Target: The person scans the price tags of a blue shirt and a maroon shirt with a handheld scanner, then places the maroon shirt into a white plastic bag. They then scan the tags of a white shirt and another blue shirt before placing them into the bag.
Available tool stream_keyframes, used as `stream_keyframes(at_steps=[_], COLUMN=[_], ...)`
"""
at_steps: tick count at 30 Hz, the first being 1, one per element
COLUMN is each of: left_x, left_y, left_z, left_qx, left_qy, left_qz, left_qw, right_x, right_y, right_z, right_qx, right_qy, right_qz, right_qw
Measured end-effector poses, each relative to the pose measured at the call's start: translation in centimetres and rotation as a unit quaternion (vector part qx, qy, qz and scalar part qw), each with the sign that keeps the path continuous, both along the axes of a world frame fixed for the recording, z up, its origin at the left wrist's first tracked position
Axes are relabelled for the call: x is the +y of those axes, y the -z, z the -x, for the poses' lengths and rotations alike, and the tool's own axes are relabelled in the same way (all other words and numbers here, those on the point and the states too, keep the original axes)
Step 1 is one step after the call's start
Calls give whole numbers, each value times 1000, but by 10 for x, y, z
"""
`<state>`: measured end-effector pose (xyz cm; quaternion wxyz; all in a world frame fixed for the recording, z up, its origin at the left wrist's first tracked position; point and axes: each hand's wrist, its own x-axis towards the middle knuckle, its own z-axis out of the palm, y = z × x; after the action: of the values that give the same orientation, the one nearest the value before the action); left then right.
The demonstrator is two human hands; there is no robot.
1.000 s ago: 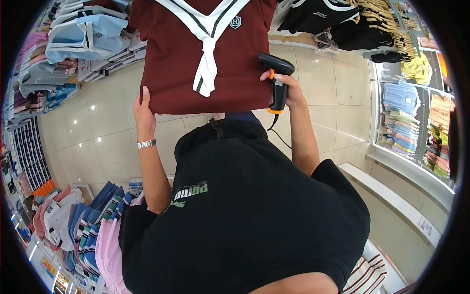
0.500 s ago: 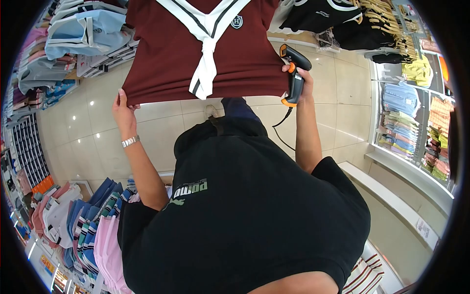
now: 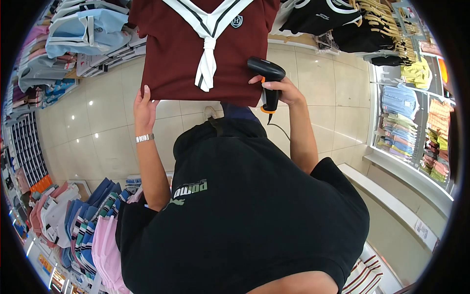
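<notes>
A maroon shirt [image 3: 181,63] with a white collar and a knotted white tie [image 3: 207,63] hangs spread out in front of me. Its lower left corner is pinched in my left hand [image 3: 145,109], which has a silver watch on the wrist. My right hand [image 3: 285,91] is wrapped round a black and orange handheld scanner [image 3: 270,87] at the shirt's lower right corner. The thumb and fingertips there also touch the hem. From the scanner's base a cable runs down to the right.
Folded shirts [image 3: 98,220] are piled at the lower left, and light blue shirts [image 3: 88,32] at the upper left. Black garments [image 3: 320,17] hang at the upper right. Shelves with clothes [image 3: 399,117] line the right, beside a white ledge [image 3: 391,201]. Tiled floor [image 3: 93,147] lies below.
Both hands have moved inward, closer together, and the shirt's hem is narrower and less stretched. The scanner has moved left along with my right hand.
</notes>
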<state>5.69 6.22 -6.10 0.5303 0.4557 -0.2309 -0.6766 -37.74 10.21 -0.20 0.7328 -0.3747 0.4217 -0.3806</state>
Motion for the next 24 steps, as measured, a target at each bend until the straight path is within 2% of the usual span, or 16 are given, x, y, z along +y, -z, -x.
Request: stream_keyframes(at_steps=[5, 7, 13, 18, 21, 24], left_x=[2, 2, 1, 2, 0, -8], left_y=[24, 19, 19, 26, 30, 28], left_z=[-16, -14, -16, -9, -3, 10], left_qx=[-52, -76, -104, -125, -161, -190], left_qy=[10, 11, 12, -10, 5, 22], left_qz=[-14, -22, -42, -49, -67, -79], left_qw=[998, 997, 994, 991, 985, 978], right_x=[0, 1, -1, 0, -1, -7], right_y=[20, 21, 24, 19, 6, 19], right_z=[15, 16, 20, 19, 12, 11], right_qx=[-124, -177, -145, -127, -88, -63], right_qy=[35, 68, 27, 10, 8, 6], right_qz=[-8, -15, 7, -17, -31, -34], right_qw=[992, 982, 989, 992, 996, 997])
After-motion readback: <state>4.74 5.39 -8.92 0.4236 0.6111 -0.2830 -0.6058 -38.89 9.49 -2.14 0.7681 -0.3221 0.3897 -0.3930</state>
